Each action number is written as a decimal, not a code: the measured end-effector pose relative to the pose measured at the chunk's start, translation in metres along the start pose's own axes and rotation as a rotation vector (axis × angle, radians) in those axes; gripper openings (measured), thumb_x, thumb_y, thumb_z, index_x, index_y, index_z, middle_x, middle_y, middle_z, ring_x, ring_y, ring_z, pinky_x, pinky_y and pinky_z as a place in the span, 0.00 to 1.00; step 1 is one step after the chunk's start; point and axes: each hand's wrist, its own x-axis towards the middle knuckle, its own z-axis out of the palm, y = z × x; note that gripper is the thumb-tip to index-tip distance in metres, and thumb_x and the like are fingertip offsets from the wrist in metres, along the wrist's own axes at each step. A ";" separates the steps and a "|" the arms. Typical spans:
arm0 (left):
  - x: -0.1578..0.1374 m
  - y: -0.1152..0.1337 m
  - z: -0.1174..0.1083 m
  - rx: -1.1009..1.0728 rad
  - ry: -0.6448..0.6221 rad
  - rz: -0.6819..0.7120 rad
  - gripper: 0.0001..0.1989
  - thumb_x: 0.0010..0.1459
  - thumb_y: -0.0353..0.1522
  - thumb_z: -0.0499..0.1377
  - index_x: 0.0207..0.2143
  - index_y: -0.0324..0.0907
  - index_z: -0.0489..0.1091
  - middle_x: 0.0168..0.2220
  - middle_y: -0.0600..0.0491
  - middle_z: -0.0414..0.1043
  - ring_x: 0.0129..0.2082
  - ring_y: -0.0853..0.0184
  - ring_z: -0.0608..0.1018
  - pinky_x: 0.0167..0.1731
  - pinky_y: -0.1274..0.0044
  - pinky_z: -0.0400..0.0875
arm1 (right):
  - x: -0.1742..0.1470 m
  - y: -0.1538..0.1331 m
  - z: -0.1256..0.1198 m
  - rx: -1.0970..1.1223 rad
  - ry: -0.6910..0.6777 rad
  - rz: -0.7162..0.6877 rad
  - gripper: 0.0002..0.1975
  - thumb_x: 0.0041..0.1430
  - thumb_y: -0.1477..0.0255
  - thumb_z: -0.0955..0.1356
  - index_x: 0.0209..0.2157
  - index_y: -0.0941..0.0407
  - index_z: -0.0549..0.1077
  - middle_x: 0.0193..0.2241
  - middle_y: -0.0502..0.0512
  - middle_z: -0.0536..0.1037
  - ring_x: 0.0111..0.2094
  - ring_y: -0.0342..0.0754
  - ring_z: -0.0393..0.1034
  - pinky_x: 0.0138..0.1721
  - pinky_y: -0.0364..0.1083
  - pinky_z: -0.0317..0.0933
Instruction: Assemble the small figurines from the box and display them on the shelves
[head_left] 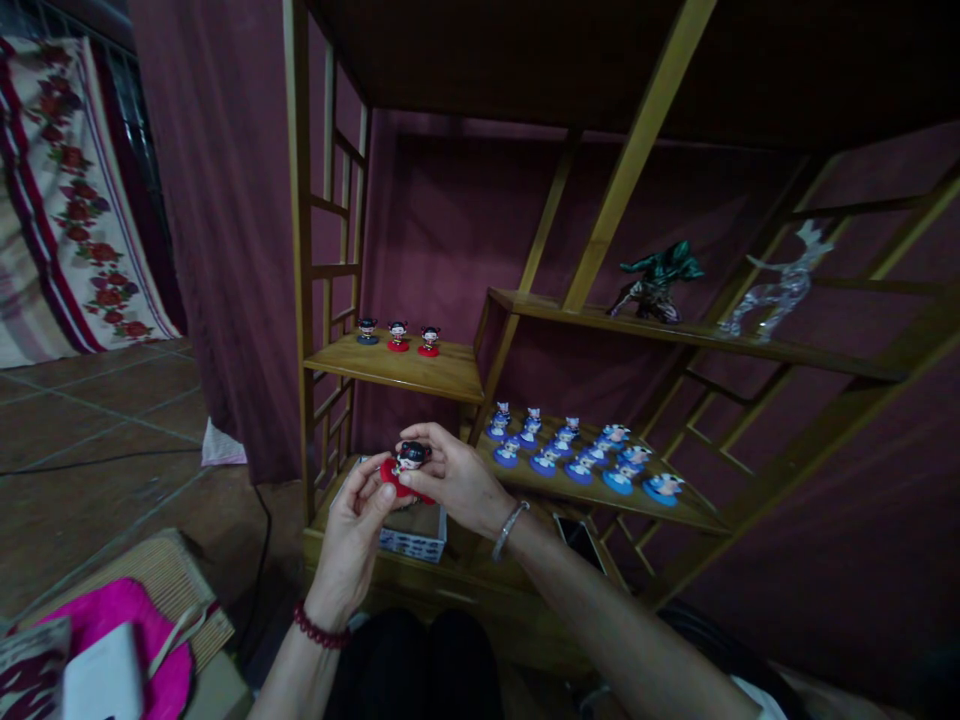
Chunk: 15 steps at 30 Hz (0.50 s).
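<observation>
Between my two hands is a small figurine (pixel 411 456) with black hair and a red round base. My left hand (pixel 363 505) pinches the base from the left. From the right, my right hand (pixel 459 478) has its thumb and fingers around the figurine's body and head. Below my hands, an open box (pixel 411 543) with a patterned side sits on the low shelf; my hands hide part of its inside. Up on the small left shelf (pixel 397 368) stand three similar figurines (pixel 398 337), two on red bases and one on a dark blue base.
Several blue-based figurines (pixel 579 462) stand in rows on the shelf to the right. Above them are a dark green statuette (pixel 660 280) and a clear deer figure (pixel 784 280). A slanted wooden post (pixel 637 160) divides the unit. A pink cushion and white object (pixel 103 675) lie lower left.
</observation>
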 end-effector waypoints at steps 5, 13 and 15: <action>-0.001 0.000 -0.001 -0.025 0.002 -0.020 0.18 0.46 0.32 0.61 0.42 0.40 0.67 0.43 0.48 0.69 0.40 0.65 0.73 0.40 0.74 0.69 | -0.001 -0.002 -0.001 -0.063 -0.026 -0.031 0.21 0.48 0.75 0.65 0.46 0.53 0.63 0.41 0.51 0.69 0.34 0.41 0.68 0.36 0.42 0.64; -0.005 0.002 0.001 -0.041 -0.027 -0.083 0.19 0.45 0.31 0.62 0.43 0.40 0.67 0.43 0.48 0.70 0.41 0.65 0.73 0.41 0.75 0.68 | -0.002 -0.005 -0.005 -0.184 0.014 -0.058 0.16 0.48 0.75 0.65 0.41 0.55 0.66 0.36 0.50 0.71 0.35 0.42 0.67 0.38 0.41 0.63; -0.005 0.003 0.002 -0.045 -0.016 -0.095 0.19 0.44 0.31 0.62 0.42 0.40 0.68 0.42 0.48 0.71 0.41 0.65 0.73 0.41 0.75 0.69 | -0.003 -0.005 -0.005 -0.200 0.018 -0.058 0.15 0.48 0.75 0.65 0.41 0.55 0.67 0.35 0.50 0.71 0.34 0.42 0.67 0.37 0.41 0.62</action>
